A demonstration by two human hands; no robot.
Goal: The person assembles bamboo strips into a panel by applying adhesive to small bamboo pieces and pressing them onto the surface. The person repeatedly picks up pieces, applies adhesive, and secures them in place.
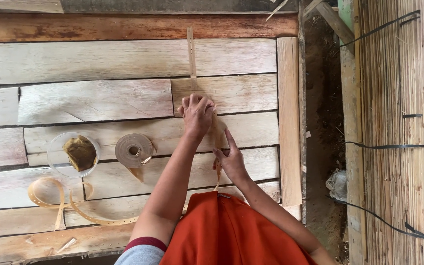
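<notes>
Left hand (197, 114), mid-frame, is closed in a fist, pressing the perforated tape strip (191, 51) onto the veneer sheets (99, 100). Right hand (230, 158), just below, pinches the strip's lower run, fingers partly extended. The strip's upper part lies flat across the seams; the lower part looks not yet laid. Tape roll (133, 150), clear bowl (72, 154) and loose tape coil (60, 198) sit left. The table (289, 122) edge is close at right, with a drop to the ground.
</notes>
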